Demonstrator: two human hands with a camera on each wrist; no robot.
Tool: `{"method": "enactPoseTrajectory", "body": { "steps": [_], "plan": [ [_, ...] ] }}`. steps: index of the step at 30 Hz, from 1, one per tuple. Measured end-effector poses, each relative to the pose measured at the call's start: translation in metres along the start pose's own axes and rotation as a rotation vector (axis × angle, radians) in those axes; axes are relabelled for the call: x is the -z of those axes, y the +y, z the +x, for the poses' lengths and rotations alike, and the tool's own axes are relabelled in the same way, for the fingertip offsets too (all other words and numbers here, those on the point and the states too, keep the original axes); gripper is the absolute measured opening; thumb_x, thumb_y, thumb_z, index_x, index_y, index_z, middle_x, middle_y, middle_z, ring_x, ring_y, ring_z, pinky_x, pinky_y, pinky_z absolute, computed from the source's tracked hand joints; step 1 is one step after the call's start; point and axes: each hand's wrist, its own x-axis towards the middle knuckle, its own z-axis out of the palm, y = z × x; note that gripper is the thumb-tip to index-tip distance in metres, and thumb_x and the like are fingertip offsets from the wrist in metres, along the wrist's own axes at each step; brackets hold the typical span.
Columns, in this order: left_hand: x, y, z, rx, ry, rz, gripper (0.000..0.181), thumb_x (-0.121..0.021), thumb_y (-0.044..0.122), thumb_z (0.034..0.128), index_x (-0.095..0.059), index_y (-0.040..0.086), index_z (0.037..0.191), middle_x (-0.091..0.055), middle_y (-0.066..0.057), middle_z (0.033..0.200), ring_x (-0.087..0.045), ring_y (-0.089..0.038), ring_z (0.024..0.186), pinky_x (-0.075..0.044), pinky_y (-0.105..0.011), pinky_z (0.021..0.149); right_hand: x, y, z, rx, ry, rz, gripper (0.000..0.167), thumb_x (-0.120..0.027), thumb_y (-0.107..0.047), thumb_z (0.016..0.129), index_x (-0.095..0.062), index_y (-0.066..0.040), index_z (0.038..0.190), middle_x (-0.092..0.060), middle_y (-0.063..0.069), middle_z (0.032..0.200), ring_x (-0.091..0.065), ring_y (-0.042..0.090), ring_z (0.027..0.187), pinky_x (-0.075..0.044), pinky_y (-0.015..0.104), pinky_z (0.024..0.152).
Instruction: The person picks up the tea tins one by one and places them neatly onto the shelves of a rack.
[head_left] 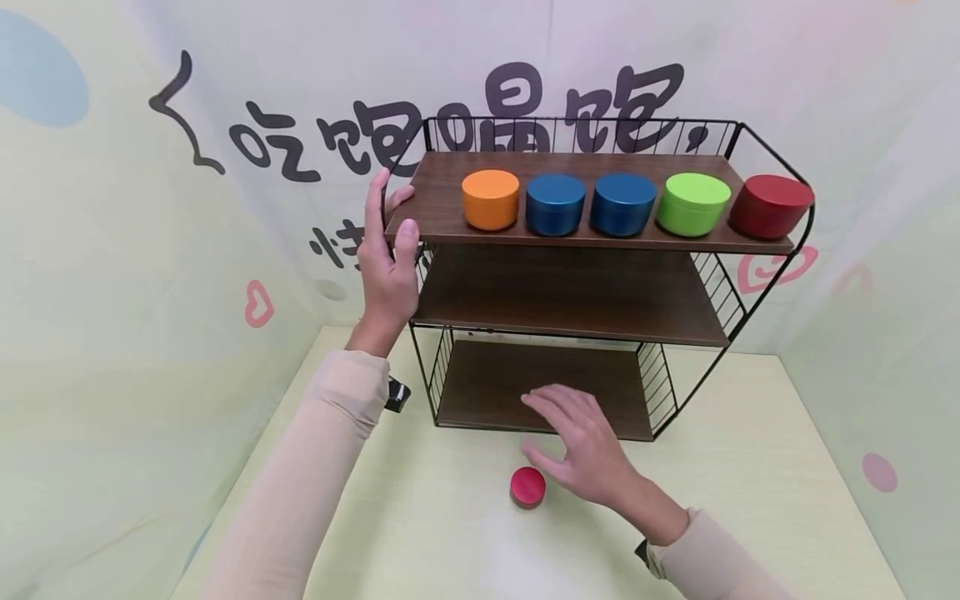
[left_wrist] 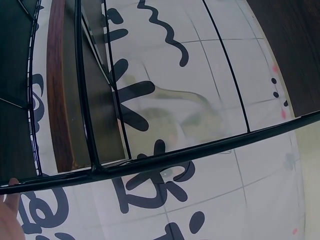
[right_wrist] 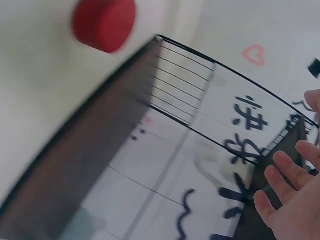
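Note:
A three-tier rack [head_left: 562, 300] with dark wood boards and a black wire frame stands on the table. My left hand [head_left: 390, 267] grips the left end of its top board, thumb at the front edge; in the left wrist view, part of that hand shows by the black bar [left_wrist: 170, 160]. A small round red tin [head_left: 528, 487] sits on the table before the rack. My right hand [head_left: 585, 450] hovers just right of and above this tin, fingers spread and holding nothing. In the right wrist view the fingers [right_wrist: 285, 190] are loosely extended, and the red tin [right_wrist: 105, 25] looks blurred.
Along the top board stand an orange tin [head_left: 491, 202], two blue tins [head_left: 555, 206], a green tin [head_left: 693, 206] and a dark red tin [head_left: 771, 207] at the right end. Printed cloth [head_left: 150, 333] surrounds the pale table [head_left: 420, 517] at the back and sides.

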Motion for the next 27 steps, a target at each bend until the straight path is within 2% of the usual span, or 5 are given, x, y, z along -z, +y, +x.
{"method": "enactPoseTrajectory", "body": {
  "steps": [7,15,27],
  "plan": [
    [0.001,0.001,0.000,0.008,-0.002,-0.004,0.052,-0.040,0.011,0.0970,-0.034,-0.011,0.144,-0.058,-0.029,0.128,-0.051,-0.037,0.126,-0.036,-0.033,0.103,-0.026,0.001,-0.026,-0.039,-0.081,0.021,0.055,-0.075,-0.036,0.083,-0.062,-0.010,0.130,-0.063,0.005,0.127,-0.056,0.025,0.121,-0.044,0.050,0.096],
    [0.000,0.000,-0.001,-0.013,-0.006,-0.009,0.050,-0.037,0.009,0.0982,-0.033,-0.012,0.144,-0.058,-0.030,0.128,-0.051,-0.038,0.126,-0.036,-0.035,0.104,-0.046,0.000,-0.048,-0.152,-0.183,0.053,0.058,-0.083,-0.034,0.077,-0.064,-0.012,0.128,-0.063,0.003,0.128,-0.056,0.025,0.122,-0.044,0.053,0.097],
    [0.000,-0.001,0.000,-0.028,-0.003,-0.021,0.050,-0.036,0.007,0.0984,-0.033,-0.013,0.144,-0.058,-0.031,0.127,-0.051,-0.040,0.125,-0.035,-0.035,0.104,-0.070,0.007,-0.076,-0.199,-0.238,0.004,0.054,-0.084,-0.034,0.072,-0.069,-0.014,0.120,-0.066,0.001,0.123,-0.059,0.022,0.116,-0.047,0.047,0.089]
  ]
}}
